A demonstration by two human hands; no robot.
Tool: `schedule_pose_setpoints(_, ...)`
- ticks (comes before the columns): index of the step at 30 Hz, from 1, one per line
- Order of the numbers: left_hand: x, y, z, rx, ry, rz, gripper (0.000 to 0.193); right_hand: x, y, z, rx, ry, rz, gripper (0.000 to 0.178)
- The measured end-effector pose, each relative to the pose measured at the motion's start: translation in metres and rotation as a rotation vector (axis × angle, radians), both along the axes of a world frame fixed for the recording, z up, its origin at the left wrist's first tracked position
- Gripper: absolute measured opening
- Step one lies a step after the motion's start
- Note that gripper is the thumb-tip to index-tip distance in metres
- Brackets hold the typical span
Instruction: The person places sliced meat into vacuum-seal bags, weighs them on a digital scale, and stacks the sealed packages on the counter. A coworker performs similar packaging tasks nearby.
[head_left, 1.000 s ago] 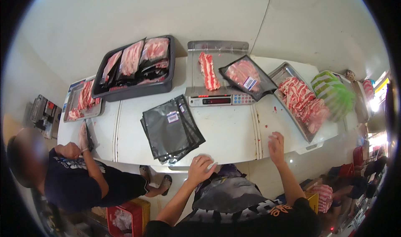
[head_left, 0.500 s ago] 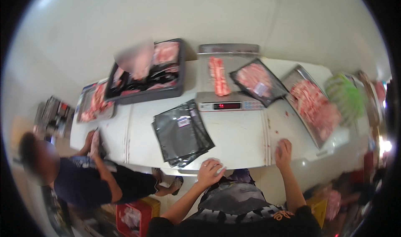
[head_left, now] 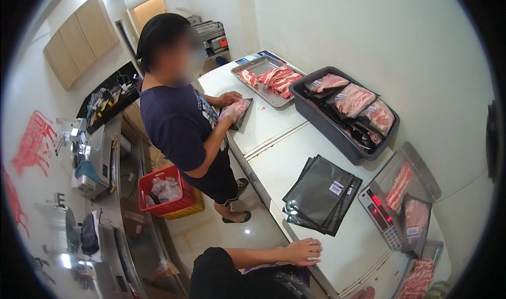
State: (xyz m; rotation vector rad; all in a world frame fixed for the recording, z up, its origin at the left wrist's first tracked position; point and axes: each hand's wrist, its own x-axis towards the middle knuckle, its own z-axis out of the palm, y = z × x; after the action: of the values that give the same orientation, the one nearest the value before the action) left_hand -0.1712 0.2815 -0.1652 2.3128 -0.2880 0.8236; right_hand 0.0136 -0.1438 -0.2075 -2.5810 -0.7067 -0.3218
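My left hand (head_left: 303,252) rests at the near edge of the white table (head_left: 282,144) with its fingers curled in. Something pale shows under its fingertips, too small to name. Beyond it lies a stack of black vacuum bags (head_left: 322,193) with small white labels. Of my right hand (head_left: 365,292) only the fingers show at the lower edge, resting apart on the table; the rest is cut off. A digital scale (head_left: 392,237) with red digits bears a strip of ribbed red meat (head_left: 399,187). A black-backed pack of meat (head_left: 416,218) leans over its right side.
A dark grey tub (head_left: 337,133) holds several packed meat slices. Farther left stands a metal tray of meat (head_left: 237,71). A co-worker (head_left: 174,125) handles a meat pack (head_left: 236,111) there. Red crate (head_left: 153,208) sits on the floor; another meat tray (head_left: 435,246) is at lower right.
The view has swung to the left, so the co-worker and counters show more fully. My right hand is now mostly out of the picture. My left hand stays at the table edge.
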Motion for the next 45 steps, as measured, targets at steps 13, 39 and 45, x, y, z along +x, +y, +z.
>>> schedule_pose_setpoints(13,0.0,0.0,0.002,0.087,-0.019,0.155,0.03,0.177,0.029,0.094,2.118,1.548,0.224,0.058)
schedule_pose_setpoints(39,0.059,-0.199,-0.024,-0.157,-0.04,1.035,0.04,0.194,0.033,0.137,1.454,1.434,0.101,0.102)
schedule_pose_setpoints(45,0.077,-0.201,-0.005,-0.118,0.012,1.008,0.039,0.181,0.011,0.131,1.407,1.385,0.095,0.097)
